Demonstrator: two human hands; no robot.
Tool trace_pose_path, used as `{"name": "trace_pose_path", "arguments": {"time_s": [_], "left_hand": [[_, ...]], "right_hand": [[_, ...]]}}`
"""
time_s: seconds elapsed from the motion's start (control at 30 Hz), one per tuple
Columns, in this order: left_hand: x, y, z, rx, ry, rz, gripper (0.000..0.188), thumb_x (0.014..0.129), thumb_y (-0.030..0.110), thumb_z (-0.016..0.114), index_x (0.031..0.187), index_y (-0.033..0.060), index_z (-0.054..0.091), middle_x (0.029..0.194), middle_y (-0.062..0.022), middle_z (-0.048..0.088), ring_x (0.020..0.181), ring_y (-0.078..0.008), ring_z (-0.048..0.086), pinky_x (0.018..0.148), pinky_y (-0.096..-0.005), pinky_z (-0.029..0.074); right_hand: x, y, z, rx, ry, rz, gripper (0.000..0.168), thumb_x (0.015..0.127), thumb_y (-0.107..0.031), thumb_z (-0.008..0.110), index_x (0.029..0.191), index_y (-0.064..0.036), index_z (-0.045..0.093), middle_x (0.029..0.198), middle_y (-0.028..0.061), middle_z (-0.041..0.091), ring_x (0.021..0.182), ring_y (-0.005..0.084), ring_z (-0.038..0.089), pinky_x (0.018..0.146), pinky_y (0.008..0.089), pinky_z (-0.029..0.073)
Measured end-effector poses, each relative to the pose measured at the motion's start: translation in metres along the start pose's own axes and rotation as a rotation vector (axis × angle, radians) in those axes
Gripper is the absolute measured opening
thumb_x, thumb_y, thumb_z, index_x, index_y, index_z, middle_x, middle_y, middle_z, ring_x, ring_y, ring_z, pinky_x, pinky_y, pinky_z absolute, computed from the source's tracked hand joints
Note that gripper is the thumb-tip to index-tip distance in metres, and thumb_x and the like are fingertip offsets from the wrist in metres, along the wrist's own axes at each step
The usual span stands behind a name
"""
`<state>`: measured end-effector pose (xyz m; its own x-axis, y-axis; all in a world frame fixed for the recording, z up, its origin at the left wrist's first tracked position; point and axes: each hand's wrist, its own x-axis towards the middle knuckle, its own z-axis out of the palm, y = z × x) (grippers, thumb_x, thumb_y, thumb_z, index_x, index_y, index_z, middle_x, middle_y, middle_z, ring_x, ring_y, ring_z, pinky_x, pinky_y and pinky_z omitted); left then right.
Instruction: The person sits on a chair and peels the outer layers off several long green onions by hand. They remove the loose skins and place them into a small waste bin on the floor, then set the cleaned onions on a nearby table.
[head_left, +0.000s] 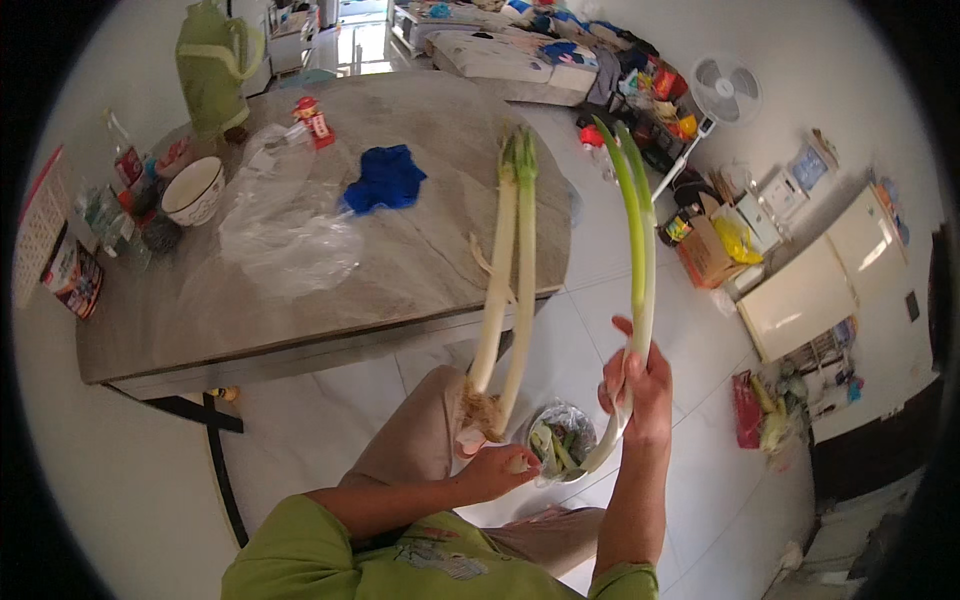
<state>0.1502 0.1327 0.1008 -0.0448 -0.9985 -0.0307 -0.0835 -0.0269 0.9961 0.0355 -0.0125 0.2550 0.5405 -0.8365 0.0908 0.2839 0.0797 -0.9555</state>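
My right hand (637, 386) is closed around the white stem of a peeled green onion (639, 262), its green leaves pointing up and away. Over the lined waste bin (564, 442), my left hand (499, 471) has its fingers drawn together near the onion's lower end; a small pale bit shows at the fingertips, too small to name. Two more long green onions (495, 300) lie across the table edge, their tops on the table and their roots overhanging it near my knee. Green scraps lie inside the bin.
On the grey table (450, 247) are a blue cloth (386, 178), a clear plastic bag (285, 232), a red figurine (313, 122), a white bowl (193, 191) and a green thermos jug (214, 75). A standing fan (724, 88), a cardboard box (709, 251) and a refrigerator (802, 296) are at the right.
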Motion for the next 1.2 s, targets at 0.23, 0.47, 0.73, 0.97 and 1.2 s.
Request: {"name": "trace_pose_path", "arguments": {"time_s": [0.23, 0.47, 0.73, 0.97, 1.2], "left_hand": [[-0.018, -0.014, -0.012, -0.037, -0.148, -0.036, 0.021, 0.084, 0.024, 0.062, 0.095, 0.0064, 0.061, 0.092, -0.0033, 0.064, 0.089, -0.0132, 0.059, 0.083, -0.0270, 0.044], [-0.026, -0.002, -0.040, 0.069, -0.064, 0.030, 0.022, 0.083, 0.028, 0.063, 0.091, 0.0082, 0.062, 0.082, -0.0059, 0.064, 0.080, -0.0137, 0.059, 0.075, -0.0267, 0.043], [-0.026, -0.021, -0.047, 0.063, -0.078, 0.017, 0.018, 0.083, 0.027, 0.063, 0.090, 0.0106, 0.063, 0.076, -0.0033, 0.062, 0.069, -0.0103, 0.055, 0.065, -0.0262, 0.042], [-0.034, -0.009, -0.052, 0.046, -0.056, 0.059, 0.018, 0.082, 0.028, 0.063, 0.089, 0.0102, 0.063, 0.064, -0.0050, 0.056, 0.057, -0.0106, 0.049, 0.060, -0.0287, 0.040], [-0.036, -0.019, -0.043, 0.031, -0.024, 0.019, 0.018, 0.081, 0.025, 0.064, 0.088, 0.0087, 0.063, 0.067, -0.0039, 0.059, 0.057, -0.0079, 0.048, 0.057, -0.0270, 0.040]], "right_hand": [[0.095, -0.007, 0.101, -0.251, -0.093, 0.074, 0.029, 0.082, -0.015, 0.064, 0.104, 0.001, 0.051, 0.067, 0.0015, 0.052, 0.048, 0.0058, 0.044, 0.041, 0.0221, 0.037], [0.159, 0.038, 0.158, -0.480, -0.026, 0.023, 0.026, 0.076, -0.018, 0.070, 0.083, 0.001, 0.054, 0.062, 0.0037, 0.052, 0.047, 0.0099, 0.047, 0.043, 0.0267, 0.038], [0.171, 0.077, 0.173, -0.518, 0.036, 0.161, 0.058, 0.081, -0.018, 0.065, 0.129, 0.003, 0.039, 0.092, 0.0109, 0.059, 0.064, 0.0132, 0.054, 0.051, 0.0256, 0.043], [0.143, 0.034, 0.159, -0.487, -0.182, 0.091, 0.066, 0.082, -0.019, 0.063, 0.137, -0.004, 0.030, 0.130, 0.0204, 0.042, 0.098, 0.0187, 0.055, 0.068, 0.0320, 0.050], [0.118, 0.014, 0.074, -0.825, 0.104, 0.010, 0.061, 0.081, -0.024, 0.065, 0.131, -0.003, 0.038, 0.130, 0.0179, 0.043, 0.097, 0.0194, 0.056, 0.070, 0.0317, 0.050]]}}
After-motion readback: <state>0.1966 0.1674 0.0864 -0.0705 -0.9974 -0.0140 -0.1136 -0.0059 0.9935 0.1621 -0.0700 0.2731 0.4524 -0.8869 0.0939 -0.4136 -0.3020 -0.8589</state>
